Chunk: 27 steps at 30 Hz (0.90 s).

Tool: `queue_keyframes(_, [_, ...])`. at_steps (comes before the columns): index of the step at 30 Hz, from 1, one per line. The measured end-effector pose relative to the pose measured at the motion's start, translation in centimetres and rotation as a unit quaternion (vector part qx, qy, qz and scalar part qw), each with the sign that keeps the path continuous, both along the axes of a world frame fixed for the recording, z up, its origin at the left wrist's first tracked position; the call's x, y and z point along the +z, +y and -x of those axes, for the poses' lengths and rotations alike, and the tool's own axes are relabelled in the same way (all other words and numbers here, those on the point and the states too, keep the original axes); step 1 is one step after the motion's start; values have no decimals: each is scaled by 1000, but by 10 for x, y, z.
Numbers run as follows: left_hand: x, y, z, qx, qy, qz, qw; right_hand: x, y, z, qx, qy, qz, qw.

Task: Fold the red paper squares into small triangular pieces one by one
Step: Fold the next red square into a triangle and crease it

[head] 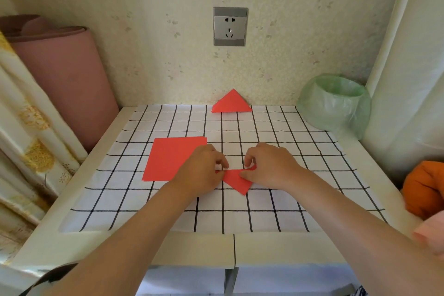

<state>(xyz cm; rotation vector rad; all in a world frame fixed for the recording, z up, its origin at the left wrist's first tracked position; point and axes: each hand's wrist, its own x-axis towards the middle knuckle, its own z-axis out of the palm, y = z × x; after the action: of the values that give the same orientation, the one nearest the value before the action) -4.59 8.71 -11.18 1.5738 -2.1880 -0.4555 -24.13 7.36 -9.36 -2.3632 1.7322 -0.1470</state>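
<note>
A small folded red paper piece [236, 181] lies on the checked table cover [240, 214] between my hands. My left hand [200, 170] pinches its left corner. My right hand [269, 167] presses its right side with the thumb and lifts a flap with the fingers. A stack of flat red paper squares [171, 156] lies just left of my left hand, partly under it. A pile of folded red triangles [231, 102] leans against the wall at the back of the table.
A bin lined with a green plastic bag [336, 103] stands at the back right. A rolled pink mat [60, 74] and a curtain are on the left. Orange cloth [422, 187] lies at the right edge. A wall socket [230, 26] is above the table.
</note>
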Motion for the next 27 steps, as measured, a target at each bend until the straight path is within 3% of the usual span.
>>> queue_keyframes(6, [-5,8,14,-98,-28,29,994,-11,1,2,10,18,73,997])
queue_keyframes(17, [-13,28,36,-24,-57,89,994,-24,25,23,115,-8,225,967])
queue_keyframes(21, [-16,29,36,-27,-51,87,994,-28,36,30,139,-15,223,965])
queue_keyframes(27, [-20,35,45,-90,-19,89,992,-26,51,30,99,-31,138,985])
